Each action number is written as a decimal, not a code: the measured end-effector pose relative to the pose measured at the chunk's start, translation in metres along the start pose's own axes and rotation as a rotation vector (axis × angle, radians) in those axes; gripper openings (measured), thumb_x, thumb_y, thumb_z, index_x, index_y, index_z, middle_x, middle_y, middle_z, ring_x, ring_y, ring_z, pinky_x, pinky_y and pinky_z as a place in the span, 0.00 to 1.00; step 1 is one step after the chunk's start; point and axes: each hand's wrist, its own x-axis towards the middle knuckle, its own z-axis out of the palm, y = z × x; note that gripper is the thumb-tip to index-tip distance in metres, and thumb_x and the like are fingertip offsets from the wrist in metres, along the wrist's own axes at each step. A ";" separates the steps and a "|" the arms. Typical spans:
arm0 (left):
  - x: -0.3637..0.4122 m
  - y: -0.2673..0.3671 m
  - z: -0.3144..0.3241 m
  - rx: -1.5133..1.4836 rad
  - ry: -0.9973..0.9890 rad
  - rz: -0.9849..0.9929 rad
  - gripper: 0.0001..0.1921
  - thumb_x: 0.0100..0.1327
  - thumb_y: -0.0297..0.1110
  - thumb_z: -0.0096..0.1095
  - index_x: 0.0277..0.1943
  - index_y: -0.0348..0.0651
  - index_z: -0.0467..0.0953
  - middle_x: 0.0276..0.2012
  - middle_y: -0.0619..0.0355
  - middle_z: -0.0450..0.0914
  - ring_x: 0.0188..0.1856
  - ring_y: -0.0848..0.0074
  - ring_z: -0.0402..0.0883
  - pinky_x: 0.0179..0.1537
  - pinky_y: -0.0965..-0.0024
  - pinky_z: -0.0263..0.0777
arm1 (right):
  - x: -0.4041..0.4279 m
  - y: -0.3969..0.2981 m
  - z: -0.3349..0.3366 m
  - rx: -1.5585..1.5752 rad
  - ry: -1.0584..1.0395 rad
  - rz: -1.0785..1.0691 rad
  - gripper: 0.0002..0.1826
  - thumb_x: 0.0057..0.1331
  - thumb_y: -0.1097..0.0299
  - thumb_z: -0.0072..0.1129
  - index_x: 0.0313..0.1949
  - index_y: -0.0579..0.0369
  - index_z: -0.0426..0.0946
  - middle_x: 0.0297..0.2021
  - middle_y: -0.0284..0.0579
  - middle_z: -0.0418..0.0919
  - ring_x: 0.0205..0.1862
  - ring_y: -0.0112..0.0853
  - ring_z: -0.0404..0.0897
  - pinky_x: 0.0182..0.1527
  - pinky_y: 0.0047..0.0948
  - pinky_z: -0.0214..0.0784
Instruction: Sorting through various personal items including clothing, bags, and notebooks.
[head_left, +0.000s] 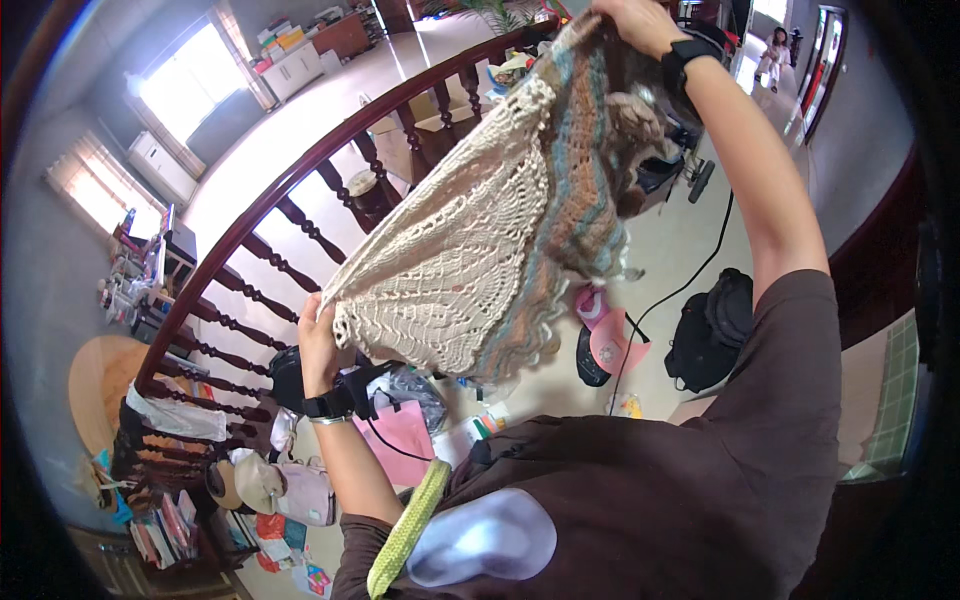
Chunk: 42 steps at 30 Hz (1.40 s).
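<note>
A cream openwork knitted cloth (442, 262) is stretched in the air between my two hands. Behind and below its scalloped edge hangs a wavy brown, tan and blue knitted part (581, 165); whether both are one piece I cannot tell. My left hand (319, 330), low on the left, pinches a cream corner. At the top of the view, my right hand (637, 22) grips the other end, its fingertips partly cut off by the frame. Both wrists wear black bands. A yellow-green knitted strip (409, 529) lies against my dark shirt.
A dark wooden banister (247, 202) curves along the left. On the floor lie a black backpack (712, 330), a pink cap (619, 341), a pink bag (397, 442) and a black cable (679, 289). Books (165, 525) stand lower left. A person (774, 60) is far down the hallway.
</note>
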 end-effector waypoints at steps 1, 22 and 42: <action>0.002 0.003 0.005 -0.102 0.011 -0.021 0.04 0.59 0.26 0.45 0.35 0.38 0.68 0.29 0.63 0.72 0.29 0.85 0.70 0.30 0.82 0.64 | -0.006 0.001 0.010 -0.040 -0.062 -0.002 0.15 0.51 0.78 0.40 0.39 0.53 0.68 0.35 0.48 0.71 0.39 0.45 0.70 0.40 0.36 0.64; 0.033 0.032 0.067 -0.369 0.511 0.103 0.07 0.59 0.24 0.41 0.40 0.35 0.60 0.30 0.51 0.71 0.26 0.74 0.74 0.23 0.83 0.72 | -0.307 -0.215 0.168 0.884 -0.301 -0.187 0.28 0.54 0.75 0.42 0.51 0.24 0.61 0.45 0.43 0.64 0.37 0.40 0.72 0.36 0.31 0.68; -0.008 0.078 0.099 -0.488 0.363 0.205 0.11 0.59 0.23 0.44 0.45 0.31 0.60 0.34 0.51 0.70 0.34 0.74 0.74 0.37 0.80 0.75 | -0.313 -0.412 0.099 0.882 -0.713 0.463 0.50 0.41 0.39 0.55 0.49 0.77 0.56 0.54 0.70 0.45 0.57 0.53 0.47 0.53 0.56 0.40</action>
